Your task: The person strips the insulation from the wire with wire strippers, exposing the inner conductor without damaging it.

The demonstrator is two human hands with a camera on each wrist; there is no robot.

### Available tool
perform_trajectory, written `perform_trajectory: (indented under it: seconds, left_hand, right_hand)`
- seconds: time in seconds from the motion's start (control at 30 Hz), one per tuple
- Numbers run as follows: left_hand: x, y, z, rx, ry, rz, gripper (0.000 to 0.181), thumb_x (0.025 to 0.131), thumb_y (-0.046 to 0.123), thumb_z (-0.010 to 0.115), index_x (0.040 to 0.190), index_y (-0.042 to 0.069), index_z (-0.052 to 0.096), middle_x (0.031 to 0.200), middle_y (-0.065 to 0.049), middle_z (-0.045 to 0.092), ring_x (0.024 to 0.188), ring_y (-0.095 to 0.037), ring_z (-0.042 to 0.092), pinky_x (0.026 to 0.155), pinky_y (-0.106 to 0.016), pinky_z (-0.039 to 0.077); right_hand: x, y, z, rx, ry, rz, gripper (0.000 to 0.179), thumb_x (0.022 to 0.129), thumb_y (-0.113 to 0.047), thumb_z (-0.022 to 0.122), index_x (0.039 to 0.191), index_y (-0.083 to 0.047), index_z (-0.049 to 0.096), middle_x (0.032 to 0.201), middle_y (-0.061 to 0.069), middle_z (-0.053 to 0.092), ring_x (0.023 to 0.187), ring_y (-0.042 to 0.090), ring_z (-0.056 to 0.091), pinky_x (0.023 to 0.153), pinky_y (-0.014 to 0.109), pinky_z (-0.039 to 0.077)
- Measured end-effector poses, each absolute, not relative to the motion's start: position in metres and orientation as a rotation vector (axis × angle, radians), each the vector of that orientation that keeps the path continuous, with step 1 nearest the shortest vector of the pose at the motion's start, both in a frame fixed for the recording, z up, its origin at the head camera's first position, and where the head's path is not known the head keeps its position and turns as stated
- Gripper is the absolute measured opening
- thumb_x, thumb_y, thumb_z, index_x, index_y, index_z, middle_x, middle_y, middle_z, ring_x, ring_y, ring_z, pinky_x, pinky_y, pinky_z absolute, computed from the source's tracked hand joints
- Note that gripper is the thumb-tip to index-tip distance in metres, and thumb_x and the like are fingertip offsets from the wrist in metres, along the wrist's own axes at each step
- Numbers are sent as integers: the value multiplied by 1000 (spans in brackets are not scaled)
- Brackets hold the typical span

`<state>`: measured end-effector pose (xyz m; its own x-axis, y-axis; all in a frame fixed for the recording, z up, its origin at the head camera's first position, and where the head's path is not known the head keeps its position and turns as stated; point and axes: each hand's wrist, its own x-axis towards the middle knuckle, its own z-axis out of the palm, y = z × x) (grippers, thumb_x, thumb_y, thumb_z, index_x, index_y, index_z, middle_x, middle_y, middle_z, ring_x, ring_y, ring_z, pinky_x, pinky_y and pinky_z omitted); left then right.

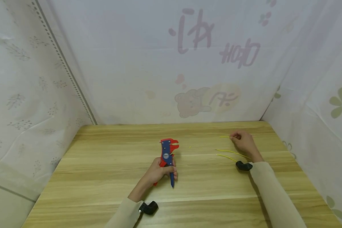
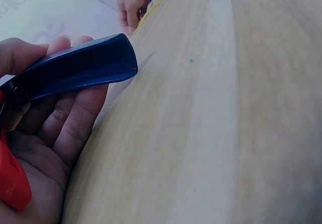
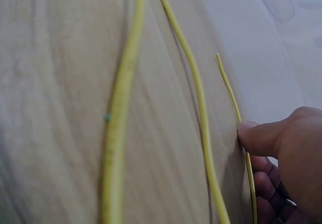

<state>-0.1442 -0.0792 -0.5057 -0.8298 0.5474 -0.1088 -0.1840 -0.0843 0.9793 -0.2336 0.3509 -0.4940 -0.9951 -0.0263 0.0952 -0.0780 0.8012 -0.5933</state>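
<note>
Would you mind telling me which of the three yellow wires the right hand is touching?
The farthest wire, the short one; the right hand pinches its end. The two longer wires lie nearer, untouched.

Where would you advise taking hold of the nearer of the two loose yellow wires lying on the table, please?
Probably pinch the nearer wire at its left tip, from above: it lies flat on the table, thin and gently curved, and its other end runs under the right hand's wrist. That hand already pinches a third wire.
</note>
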Motion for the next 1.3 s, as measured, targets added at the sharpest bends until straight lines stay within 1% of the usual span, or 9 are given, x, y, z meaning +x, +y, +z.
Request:
perform_trajectory:
  seconds: [0.33, 0.63, 0.87, 1.1, 1.3]
  left_hand:
    - [-145, -79, -505, 404, 1706, 1966, 27, 95, 1, 64, 111, -16, 51, 82, -8, 72, 74, -21, 74, 75, -37, 65]
    - [-145, -78, -506, 393, 1692, 1968, 28, 95, 1, 65, 111, -16, 51, 82, -8, 72, 74, -21, 74, 75, -38, 65]
    - [-145, -78, -506, 402, 1683, 1975, 29, 95, 1, 65, 111, -18, 49, 81, -8, 72, 73, -20, 74, 74, -37, 65]
    - [-145, -78, -507, 404, 1679, 1975, 28, 95, 0, 64, 110, -18, 50, 80, -7, 72, 72, -19, 74, 73, -37, 65]
    - [-145, -79, -509, 398, 1683, 1971, 25, 94, 1, 65, 109, -15, 52, 79, -6, 73, 72, -19, 74, 73, -36, 65]
  right_hand:
    - [-233, 347, -493, 65, -2932, 922, 16, 102, -13, 59, 104, -1, 69, 94, 15, 66, 82, 22, 56, 70, 30, 44]
    - [-225, 348, -488, 79, -2925, 940, 17, 104, -17, 58, 106, -1, 65, 96, 14, 64, 84, 21, 56, 71, 30, 44]
    - [-219, 348, -487, 64, -2897, 985, 15, 103, -17, 58, 106, -3, 64, 93, 12, 62, 83, 23, 53, 72, 31, 43]
    - [-217, 347, -491, 29, -2890, 1002, 16, 102, -17, 59, 106, -3, 66, 95, 13, 66, 84, 21, 56, 73, 29, 44]
    - [-214, 346, -490, 19, -2901, 1010, 22, 102, -20, 56, 109, -3, 69, 94, 13, 70, 79, 19, 56, 70, 28, 45]
